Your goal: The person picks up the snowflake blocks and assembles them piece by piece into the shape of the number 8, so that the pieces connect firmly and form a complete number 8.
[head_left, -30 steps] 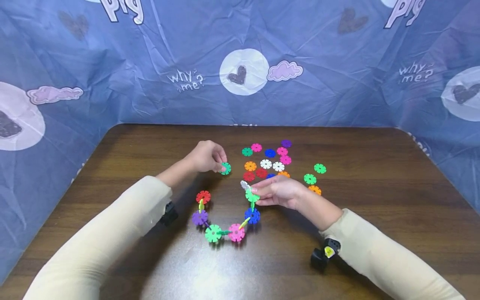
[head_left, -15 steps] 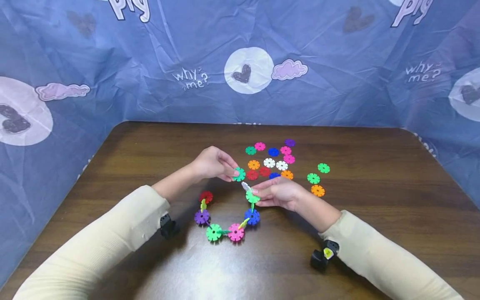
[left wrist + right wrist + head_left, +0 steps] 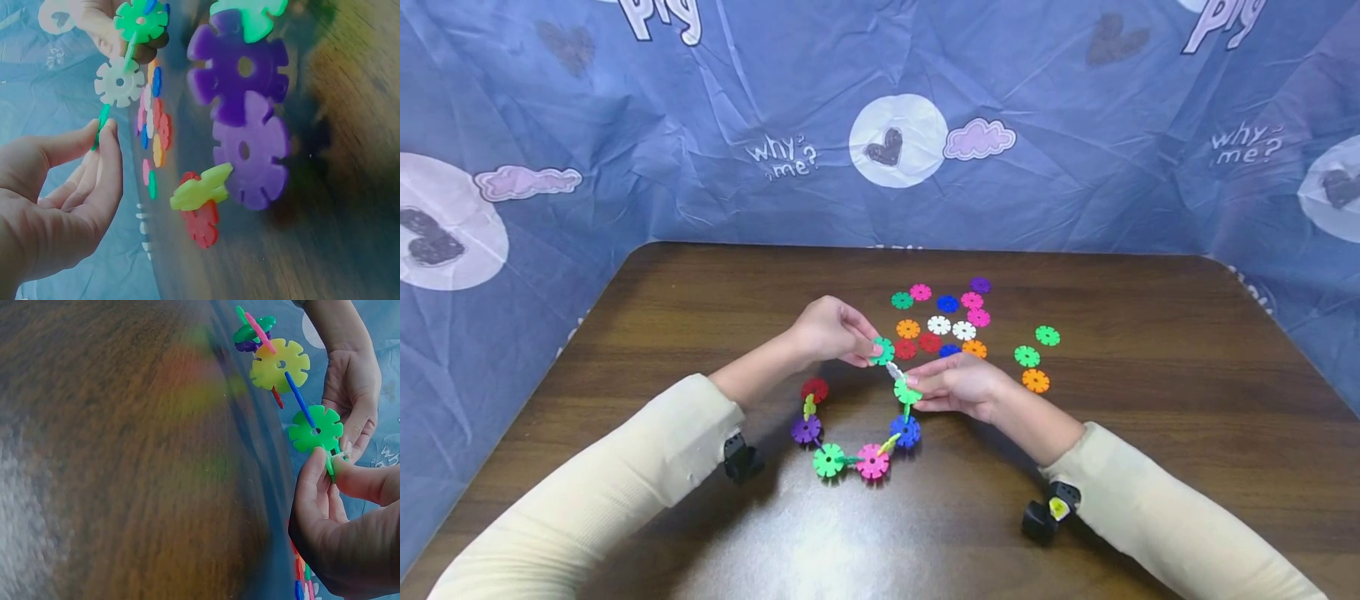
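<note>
My left hand (image 3: 835, 331) pinches a teal notched interlocking disc (image 3: 882, 352) between thumb and fingertips. In the left wrist view the disc's edge meets the rim of a white disc (image 3: 119, 82); how deep the slots engage cannot be told. With thumb and fingers, my right hand (image 3: 962, 387) pinches a light green disc (image 3: 907, 391), which links to that white disc. From there a U-shaped chain curves toward the person through a blue disc (image 3: 906, 431), a pink disc (image 3: 873, 462), another green disc (image 3: 829, 460) and a purple disc (image 3: 806, 430), ending at a red disc (image 3: 815, 390).
Loose discs lie scattered behind the right hand, among them a white one (image 3: 938, 325) and a purple one (image 3: 981, 285). Farther right are two green discs and an orange disc (image 3: 1036, 382). A patterned blue cloth (image 3: 700, 167) hangs behind the wooden table (image 3: 1120, 333).
My left hand has carried the teal disc rightward and slightly toward the person, up to the white disc. The right hand has stayed nearly still, still pinching the chain's end.
</note>
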